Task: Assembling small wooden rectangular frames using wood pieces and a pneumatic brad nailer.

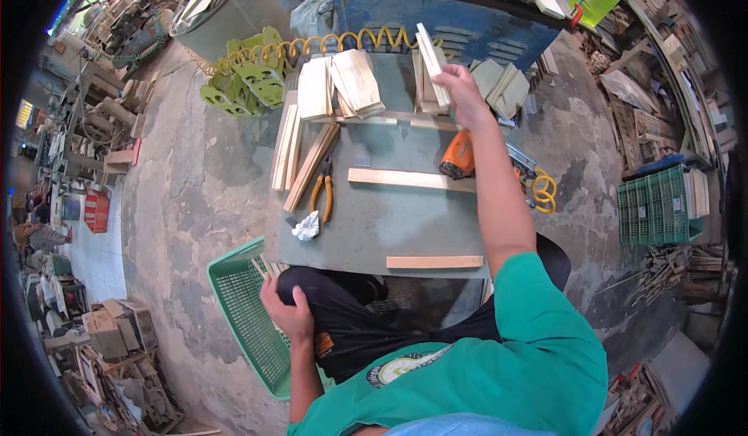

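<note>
My right hand (463, 97) reaches across the worktable (327, 241) to its far side, fingers closed around a pale wooden slat (431, 58) that stands up among other boards. Beside my left knee, my left hand (288, 311) is open, thumb apart from the fingers, at the rim of a green plastic basket (241, 319). Thin wooden pieces (269, 268) show in the basket by its fingertips. Under my right forearm lies an orange nail gun (458, 155), partly covered. One wooden strip (409, 179) lies mid-table, and another strip (435, 262) along the near edge.
Stacked boards (354, 81) sit at the table's far left, with long strips (288, 148) below them. Pliers (323, 187) and crumpled white paper (306, 226) lie nearby. A yellow coiled hose (343, 42) crosses the back. Green crates (654, 206) stand at right.
</note>
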### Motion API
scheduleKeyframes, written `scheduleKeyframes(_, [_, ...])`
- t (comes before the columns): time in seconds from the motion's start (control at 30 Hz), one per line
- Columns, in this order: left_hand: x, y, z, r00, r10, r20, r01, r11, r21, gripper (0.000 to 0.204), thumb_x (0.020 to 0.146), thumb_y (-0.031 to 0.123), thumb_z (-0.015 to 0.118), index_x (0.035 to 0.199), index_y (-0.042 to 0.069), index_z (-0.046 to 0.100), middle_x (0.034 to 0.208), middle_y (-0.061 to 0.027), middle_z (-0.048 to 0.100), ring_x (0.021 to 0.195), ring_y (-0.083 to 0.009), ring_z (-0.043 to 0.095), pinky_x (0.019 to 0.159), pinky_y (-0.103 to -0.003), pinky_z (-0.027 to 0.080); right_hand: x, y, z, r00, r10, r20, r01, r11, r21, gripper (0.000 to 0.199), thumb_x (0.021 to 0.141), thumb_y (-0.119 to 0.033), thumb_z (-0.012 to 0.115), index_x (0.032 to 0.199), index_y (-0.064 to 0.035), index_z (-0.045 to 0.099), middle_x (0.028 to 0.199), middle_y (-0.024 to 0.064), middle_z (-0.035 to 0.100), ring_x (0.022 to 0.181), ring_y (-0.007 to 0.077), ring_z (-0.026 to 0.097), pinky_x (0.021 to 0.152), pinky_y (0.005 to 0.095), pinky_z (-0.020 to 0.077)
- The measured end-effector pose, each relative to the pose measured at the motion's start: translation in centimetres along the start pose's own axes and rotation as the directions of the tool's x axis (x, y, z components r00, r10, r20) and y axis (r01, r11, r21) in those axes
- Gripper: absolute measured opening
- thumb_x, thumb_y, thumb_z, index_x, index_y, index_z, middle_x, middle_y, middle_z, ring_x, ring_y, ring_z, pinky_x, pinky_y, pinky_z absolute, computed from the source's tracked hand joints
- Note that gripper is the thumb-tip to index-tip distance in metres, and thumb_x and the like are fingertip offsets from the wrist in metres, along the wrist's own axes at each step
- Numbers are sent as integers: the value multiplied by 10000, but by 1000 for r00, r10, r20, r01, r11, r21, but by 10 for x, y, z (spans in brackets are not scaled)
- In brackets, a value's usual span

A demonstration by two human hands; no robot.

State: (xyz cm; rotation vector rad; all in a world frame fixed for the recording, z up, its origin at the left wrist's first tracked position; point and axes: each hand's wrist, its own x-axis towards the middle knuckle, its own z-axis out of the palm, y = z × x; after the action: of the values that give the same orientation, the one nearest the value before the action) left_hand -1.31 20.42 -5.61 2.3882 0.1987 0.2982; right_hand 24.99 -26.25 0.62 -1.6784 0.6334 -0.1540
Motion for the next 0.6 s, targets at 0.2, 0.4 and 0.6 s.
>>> scheduleKeyframes(0.2, [80,141,65,852,187,489,398,374,-838,685,952,353,609,1498,48,329,1422,-142,497,1283,-255,505,1070,-399,412,-155,4,2,881,-238,408,140,956,256,592,805,-92,794,1291,-11,466,1138,99,622,990,150,606,846,276,506])
scheduleKeyframes(0.4, [101,196,127,499,600,625,864,-289,-413,850,923,714,471,1505,106,360,1433,-183,488,1198,-315,571,1029,-518,470,-221,9,-11,869,-313,384,183,923,339,478,936,-150,656,1336,17,454,1271,141,616,1132,205,620,986,367,516])
scheduleKeyframes(0.6, [99,188,140,408,721,560,911,-363,-197,792,960,681,386,1476,81,410,1436,-237,483,1253,-420,543,1053,-597,441,-235,11,-41,980,-193,49,160,910,382,329,1011,-67,373,1292,40,506,1209,134,644,1090,191,651,967,352,518])
